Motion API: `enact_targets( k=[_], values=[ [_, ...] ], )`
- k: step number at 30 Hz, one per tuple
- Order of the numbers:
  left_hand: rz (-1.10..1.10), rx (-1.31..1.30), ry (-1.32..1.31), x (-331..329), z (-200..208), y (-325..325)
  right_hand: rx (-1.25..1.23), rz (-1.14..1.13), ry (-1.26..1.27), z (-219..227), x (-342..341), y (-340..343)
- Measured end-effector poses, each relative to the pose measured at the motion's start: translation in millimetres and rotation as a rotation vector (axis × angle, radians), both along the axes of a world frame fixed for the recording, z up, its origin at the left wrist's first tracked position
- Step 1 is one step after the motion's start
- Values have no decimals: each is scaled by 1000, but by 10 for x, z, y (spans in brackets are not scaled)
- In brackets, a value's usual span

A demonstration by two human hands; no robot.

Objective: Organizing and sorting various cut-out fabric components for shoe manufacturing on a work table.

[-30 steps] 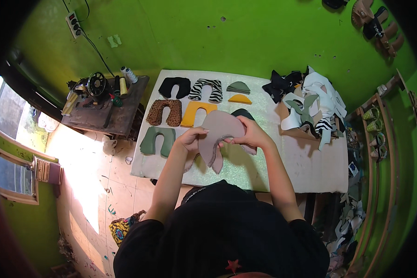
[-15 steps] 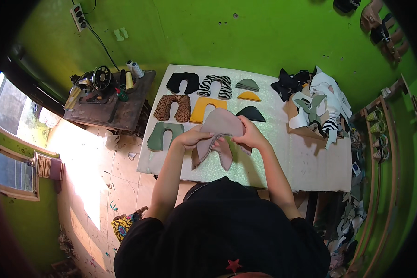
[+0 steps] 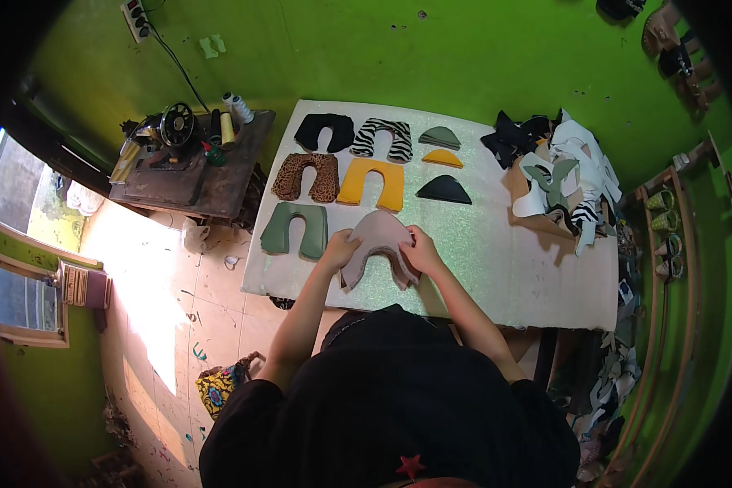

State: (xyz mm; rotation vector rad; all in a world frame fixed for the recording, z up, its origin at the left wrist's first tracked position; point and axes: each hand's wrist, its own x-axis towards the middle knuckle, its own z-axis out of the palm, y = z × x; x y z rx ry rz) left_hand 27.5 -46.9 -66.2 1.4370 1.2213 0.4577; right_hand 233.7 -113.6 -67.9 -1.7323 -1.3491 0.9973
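A stack of dusty-pink, horseshoe-shaped cut pieces is between my hands over the near part of the table, its open end toward me. My left hand grips its left side, and my right hand has hold of the right side. Left of it lies a green horseshoe stack. Beyond are yellow, leopard-print, black and zebra-print stacks of like shape. To their right sit half-round pieces in black, yellow and green.
The pale tabletop stretches to the right, where a box heaped with scraps stands. A sewing machine with thread spools is on a dark table at the left. Shoes hang on the right-hand rack.
The pink stack has come down toward the tabletop, and its fanned-out, drooping legs now lie together, more even. My hands have shifted to its two sides.
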Motion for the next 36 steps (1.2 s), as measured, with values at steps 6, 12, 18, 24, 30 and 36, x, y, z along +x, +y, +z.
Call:
enact_targets(
  k=[6,12,18,24,30,36],
  values=[
    [5,239,153,-27,-255,7,-50,-116,-65,-51,-140,-79],
    [72,370,245,59,-79,-53,-68,-192,-91,-150,-170,-157],
    [71,353,296,37,-75,-97,-56,-210,-123,-121,-223,-182],
    [27,401,210,42,-70,-85,-63,-232,-133,-125,-208,-169],
    [34,495,256,54,-149,-130,-117,-204,-276,-100,-255,-170],
    [20,506,316,49,-146,-180,-96,-183,-303,-107,-255,-203]
  ],
)
